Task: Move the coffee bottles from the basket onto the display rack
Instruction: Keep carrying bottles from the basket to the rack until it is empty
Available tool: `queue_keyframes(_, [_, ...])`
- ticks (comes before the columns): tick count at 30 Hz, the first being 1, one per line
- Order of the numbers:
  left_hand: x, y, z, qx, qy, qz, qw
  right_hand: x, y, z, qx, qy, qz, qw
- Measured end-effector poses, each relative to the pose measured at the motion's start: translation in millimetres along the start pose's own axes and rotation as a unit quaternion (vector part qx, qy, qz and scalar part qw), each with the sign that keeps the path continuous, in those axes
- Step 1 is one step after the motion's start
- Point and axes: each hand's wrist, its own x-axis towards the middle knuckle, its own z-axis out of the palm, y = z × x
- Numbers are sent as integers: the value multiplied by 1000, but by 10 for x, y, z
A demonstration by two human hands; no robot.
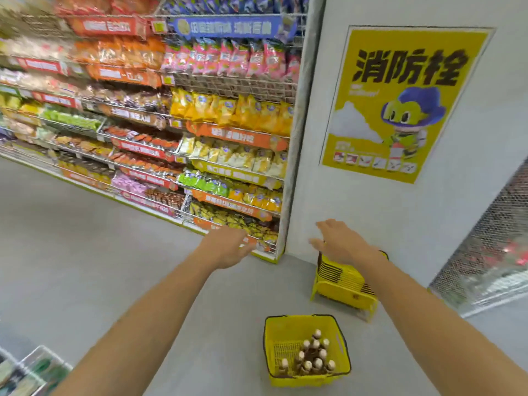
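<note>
Coffee bottles (311, 357) stand upright, clustered in the yellow basket (307, 380) on the floor for easy top access; left hand (228, 247) and right hand (338, 241) extend forward, fingers spread, holding nothing.

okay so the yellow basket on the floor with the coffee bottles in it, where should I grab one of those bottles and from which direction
Take a coffee bottle by its pale cap and neck, coming straight down from above. The bottles stand upright, packed together in the yellow basket, so only their tops are exposed; the walls block the sides. Both hands are empty.
</note>
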Motion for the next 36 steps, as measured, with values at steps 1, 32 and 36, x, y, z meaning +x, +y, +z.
queue_keyframes(1, [238,213,59,-10,-5,3,1000,32,266,11,2,-2,12,1000])
queue_keyframes(32, [2423,1429,4262,-145,-315,-170,922,1889,2744,4098,22,-385,-66,920])
queue_keyframes(36, [2282,1630,4679,-181,-324,-213,904,1919,2924,4526,21,-410,-95,907])
